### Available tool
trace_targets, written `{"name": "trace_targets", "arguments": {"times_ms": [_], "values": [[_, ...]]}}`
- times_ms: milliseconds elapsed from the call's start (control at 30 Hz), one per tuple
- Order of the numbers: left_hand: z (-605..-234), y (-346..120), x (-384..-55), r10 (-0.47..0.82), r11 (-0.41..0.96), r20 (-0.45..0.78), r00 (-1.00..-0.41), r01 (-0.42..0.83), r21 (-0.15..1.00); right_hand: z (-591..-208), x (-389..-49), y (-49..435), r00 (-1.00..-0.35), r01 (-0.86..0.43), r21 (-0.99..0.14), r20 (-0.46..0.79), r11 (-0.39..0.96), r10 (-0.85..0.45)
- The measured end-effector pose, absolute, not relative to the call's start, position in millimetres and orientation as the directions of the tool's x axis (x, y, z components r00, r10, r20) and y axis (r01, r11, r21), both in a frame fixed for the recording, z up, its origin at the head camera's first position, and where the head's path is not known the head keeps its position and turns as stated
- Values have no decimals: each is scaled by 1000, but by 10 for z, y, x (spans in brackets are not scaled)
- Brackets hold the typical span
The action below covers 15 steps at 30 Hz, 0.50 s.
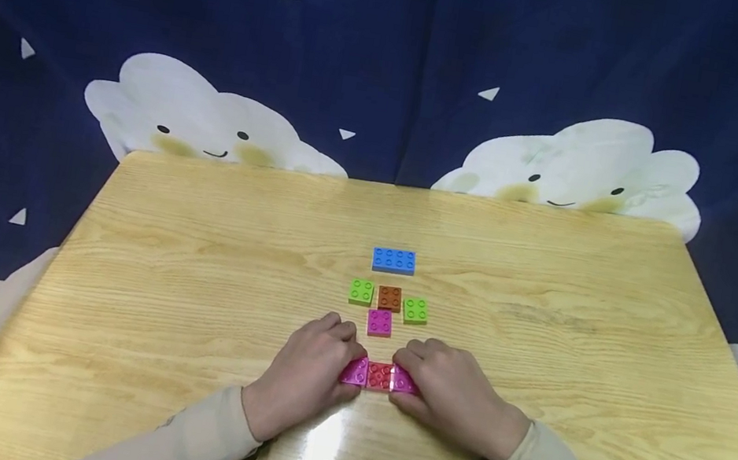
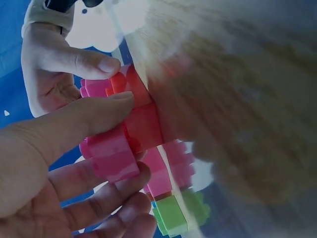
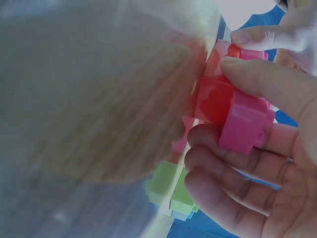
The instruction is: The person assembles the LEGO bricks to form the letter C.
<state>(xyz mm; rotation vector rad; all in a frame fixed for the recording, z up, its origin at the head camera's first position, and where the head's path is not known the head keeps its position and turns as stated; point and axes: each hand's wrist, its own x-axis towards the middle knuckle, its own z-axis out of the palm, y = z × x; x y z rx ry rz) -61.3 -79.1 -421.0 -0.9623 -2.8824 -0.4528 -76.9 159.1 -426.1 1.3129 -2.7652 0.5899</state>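
Observation:
In the head view, my left hand (image 1: pixel 313 361) pinches a magenta brick (image 1: pixel 356 372) between thumb and fingers. Opposite it, my right hand (image 1: pixel 455 394) grips a second magenta brick (image 1: pixel 403 380) the same way. Red studs (image 1: pixel 380 375) show between the two. From the left wrist, two red faces (image 2: pixel 143 126) meet at a seam low against the table, and the near magenta brick (image 2: pixel 113 156) sits higher and overhangs outward. The right wrist view shows the same overhang on its side, with the magenta brick (image 3: pixel 245 121) against the red brick (image 3: pixel 214 99). Both thumbs press the near side.
Just beyond the hands lies a loose magenta brick (image 1: pixel 380 323). Behind it are a brown brick (image 1: pixel 390 297), a left green brick (image 1: pixel 361 292) and a right green brick (image 1: pixel 415 311). A longer blue brick (image 1: pixel 394 261) is farthest away on the wooden table (image 1: pixel 194 252).

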Motion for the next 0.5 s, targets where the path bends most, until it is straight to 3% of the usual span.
{"name": "trace_targets", "arguments": {"times_ms": [300,500], "values": [[-4191,-780,-620,601,749,160,-783,622,228,-4260,-764,1588,-640,-756,-324,188,568,-745],[-4241,-794,-640,587,737,168,-792,609,294,-4255,-765,1588,-639,-757,-328,196,565,-743]]}}
